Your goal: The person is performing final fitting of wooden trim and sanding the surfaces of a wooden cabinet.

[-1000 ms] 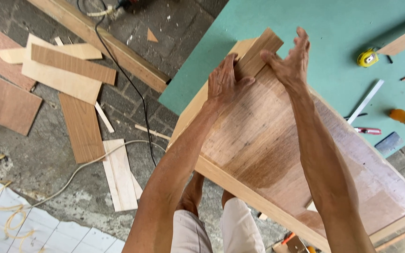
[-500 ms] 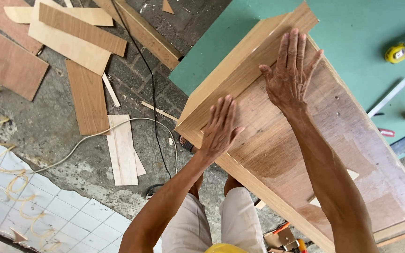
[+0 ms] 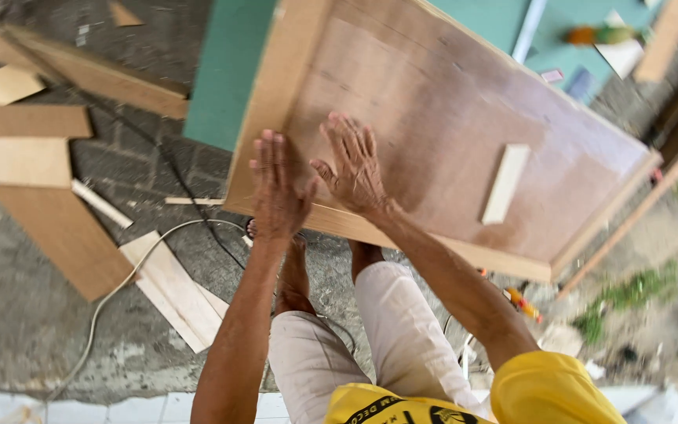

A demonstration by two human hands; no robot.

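A large framed plywood panel [image 3: 464, 133] is seen lying tilted across a green board [image 3: 225, 74], its near lower corner reaching toward the person's legs. The left hand [image 3: 278, 187] is laid flat against the panel's near corner, fingers straight and held together, with nothing gripped; the palm is pressed over the pale edge strip [image 3: 276, 94] that borders the panel. The right hand [image 3: 352, 166] is spread open just beside it on the panel's brown face, fingers fanned, nothing held either. A short pale wood block [image 3: 505, 183] is found on the panel's face, well apart from both hands. Beyond the panel's left edge, loose plywood offcuts [image 3: 21, 141] are scattered on the grey floor, and a pale cable [image 3: 131, 271] is trailed below the panel's near corner. Small tools [image 3: 599, 34] are glimpsed on the green board past the panel's far edge, blurred.
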